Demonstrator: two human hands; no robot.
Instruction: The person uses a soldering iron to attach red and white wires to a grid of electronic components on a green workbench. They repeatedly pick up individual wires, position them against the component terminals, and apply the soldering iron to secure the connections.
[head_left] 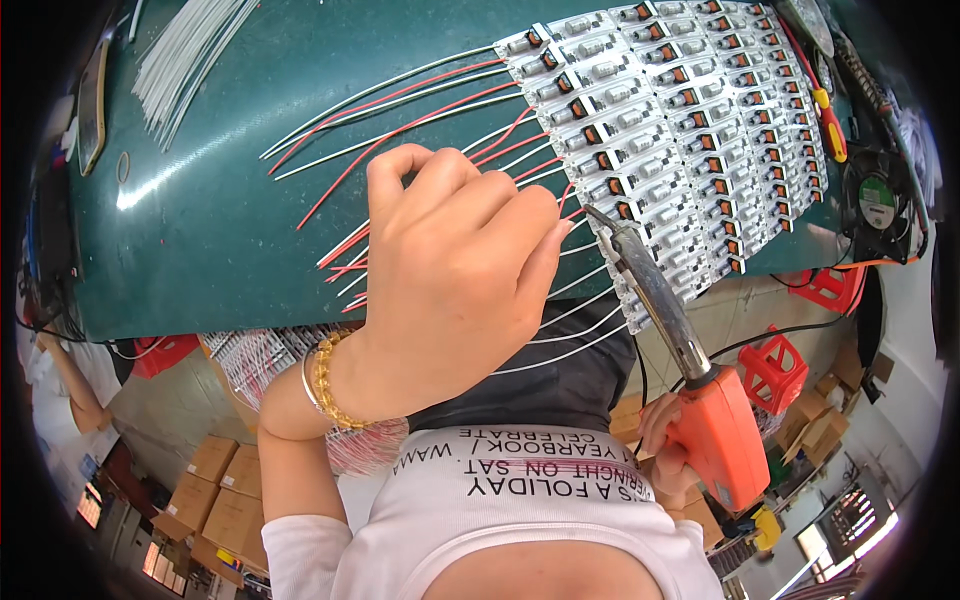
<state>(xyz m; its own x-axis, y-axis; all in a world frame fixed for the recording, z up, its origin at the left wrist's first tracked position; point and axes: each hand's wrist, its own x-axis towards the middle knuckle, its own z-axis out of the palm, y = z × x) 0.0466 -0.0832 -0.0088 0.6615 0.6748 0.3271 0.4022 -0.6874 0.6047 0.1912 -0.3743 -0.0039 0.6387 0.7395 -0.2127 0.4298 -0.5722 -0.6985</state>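
My left hand (450,270) is closed in a pinch above the left edge of the circuit board panel (645,95). A thin red wire (568,195) shows at its fingertips; the exact grip is partly hidden by the hand. In my right hand (668,435) is an orange-handled soldering iron (675,310), gripped by the handle. Its dark tip touches or nearly touches the panel's left edge, right beside my left fingertips. Rows of small boards with orange-and-black parts make up the panel. Several red and white wires (400,122) run leftward from its edge, some passing under my left hand.
Loose white wires (190,60) lie in a bundle at the far left of the green table (250,240). A yellow-red screwdriver (829,125) and a black fan (876,200) are at the right. Below are wired boards (265,360), red stools (775,370) and cartons (215,490). Another person (75,385) is at left.
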